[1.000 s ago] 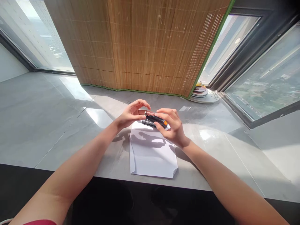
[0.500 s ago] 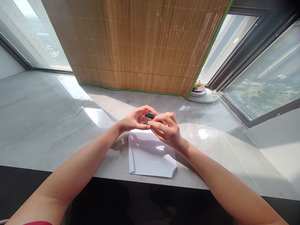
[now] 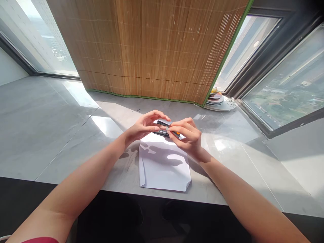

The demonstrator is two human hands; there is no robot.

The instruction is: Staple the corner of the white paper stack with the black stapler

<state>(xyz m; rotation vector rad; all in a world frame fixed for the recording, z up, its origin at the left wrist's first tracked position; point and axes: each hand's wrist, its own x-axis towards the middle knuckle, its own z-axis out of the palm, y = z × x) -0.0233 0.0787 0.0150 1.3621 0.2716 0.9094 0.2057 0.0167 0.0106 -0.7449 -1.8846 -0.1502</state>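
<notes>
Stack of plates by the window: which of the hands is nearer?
Right. Both hold the stapler; the right hand is down-left of the stack of plates, the left hand farther left.

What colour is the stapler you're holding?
The stapler is black with an orange tip; head view shows it best.

No legible text anywhere, faint marks on the black stapler (image 3: 162, 123) (too small) unreadable

Much of stapler (image 3: 162, 123) behind right hand (image 3: 188, 138)
</notes>
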